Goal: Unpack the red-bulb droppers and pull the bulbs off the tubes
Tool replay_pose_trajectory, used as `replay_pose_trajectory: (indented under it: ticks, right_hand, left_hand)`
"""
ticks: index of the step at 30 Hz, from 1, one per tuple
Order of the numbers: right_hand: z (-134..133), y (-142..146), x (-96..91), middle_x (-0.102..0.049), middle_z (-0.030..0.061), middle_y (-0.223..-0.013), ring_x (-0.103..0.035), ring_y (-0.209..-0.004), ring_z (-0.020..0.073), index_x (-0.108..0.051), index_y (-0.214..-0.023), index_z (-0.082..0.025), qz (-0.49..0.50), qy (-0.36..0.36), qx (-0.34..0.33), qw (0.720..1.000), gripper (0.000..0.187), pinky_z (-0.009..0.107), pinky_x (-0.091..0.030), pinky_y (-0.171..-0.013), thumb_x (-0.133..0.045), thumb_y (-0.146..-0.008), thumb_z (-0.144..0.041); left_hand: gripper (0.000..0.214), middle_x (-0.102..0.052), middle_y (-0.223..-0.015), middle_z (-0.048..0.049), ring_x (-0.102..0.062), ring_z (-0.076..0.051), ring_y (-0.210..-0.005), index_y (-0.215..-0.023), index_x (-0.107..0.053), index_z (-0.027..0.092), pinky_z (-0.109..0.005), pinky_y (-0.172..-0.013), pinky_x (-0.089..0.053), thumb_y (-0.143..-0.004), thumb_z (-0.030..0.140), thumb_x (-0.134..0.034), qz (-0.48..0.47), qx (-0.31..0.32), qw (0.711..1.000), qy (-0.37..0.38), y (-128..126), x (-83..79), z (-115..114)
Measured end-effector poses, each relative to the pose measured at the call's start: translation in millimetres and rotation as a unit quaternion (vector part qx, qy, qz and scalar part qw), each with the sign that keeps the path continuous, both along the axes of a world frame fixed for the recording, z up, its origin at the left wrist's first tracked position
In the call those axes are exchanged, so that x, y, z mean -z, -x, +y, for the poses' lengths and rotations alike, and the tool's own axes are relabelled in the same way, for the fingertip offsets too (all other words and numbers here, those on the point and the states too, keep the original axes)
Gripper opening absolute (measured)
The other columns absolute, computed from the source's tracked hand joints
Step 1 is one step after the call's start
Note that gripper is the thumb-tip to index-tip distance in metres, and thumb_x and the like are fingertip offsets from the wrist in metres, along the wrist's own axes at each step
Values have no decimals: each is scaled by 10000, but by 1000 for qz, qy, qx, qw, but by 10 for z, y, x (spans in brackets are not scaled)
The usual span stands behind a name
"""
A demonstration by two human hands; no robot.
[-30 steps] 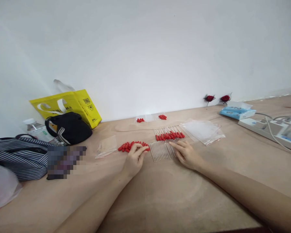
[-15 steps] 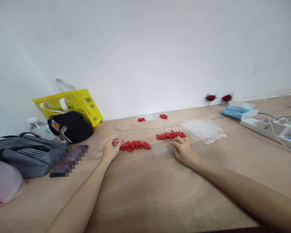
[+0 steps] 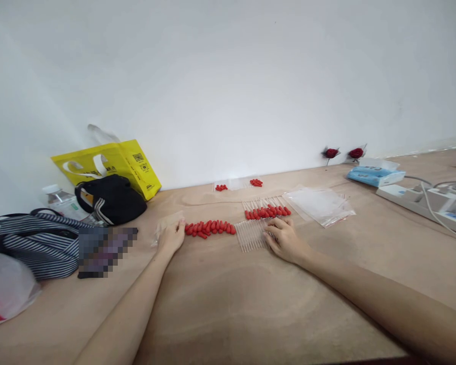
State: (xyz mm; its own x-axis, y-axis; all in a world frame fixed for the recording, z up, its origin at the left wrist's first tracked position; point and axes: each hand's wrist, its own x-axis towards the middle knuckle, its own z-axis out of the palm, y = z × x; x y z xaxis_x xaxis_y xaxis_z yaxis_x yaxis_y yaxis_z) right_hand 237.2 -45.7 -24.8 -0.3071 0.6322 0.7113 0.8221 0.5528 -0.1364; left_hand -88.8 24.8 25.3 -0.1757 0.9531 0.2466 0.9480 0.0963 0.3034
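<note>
A row of small red rubber caps [image 3: 211, 227] lies on the wooden table [image 3: 251, 304]. My left hand [image 3: 171, 237] rests at the row's left end, fingers flat on a small clear bag [image 3: 166, 226]. A bundle of clear thin tubes [image 3: 253, 234] lies to the right of the caps. Behind it lies a second row of tubes fitted with red caps [image 3: 268, 211]. My right hand [image 3: 287, 239] lies on the right edge of the clear tubes, fingers bent down onto them.
A pile of clear plastic bags [image 3: 319, 204] lies right of the tubes. Striped [image 3: 30, 246], black [image 3: 112, 200] and yellow [image 3: 110, 162] bags stand at left. Power strips [image 3: 429, 200] and a blue pack [image 3: 376, 175] are at right. More red caps [image 3: 256, 182] lie by the wall.
My left hand left the right end of the loose caps and went to their left end, onto the small bag. My right hand drew back slightly along the tubes.
</note>
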Motion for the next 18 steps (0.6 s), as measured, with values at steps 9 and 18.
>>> replay_pose_trajectory:
  ticks: [9, 18]
  right_hand:
    - [-26, -227, -141, -625, 33, -830, -554, -775, 141, -627, -766, -195, 45, -5, 45, 998, 219, 336, -262, -750, -438, -843, -273]
    - [38, -526, -119, -633, 30, -813, -561, -736, 149, -653, -699, -208, 99, 4, 115, 988, 264, 354, -231, -763, -455, -814, -338]
  left_hand:
    - [415, -677, -864, -103, -605, -281, -827, -889, -663, 192, -337, -656, -438, -843, 393, -303, 30, 7, 1000, -6, 12, -35, -39]
    - [245, -625, -837, -44, -529, -201, -861, -765, -623, 187, -322, -789, -371, -812, 327, -426, 59, 228, 960, -151, -818, -110, -305]
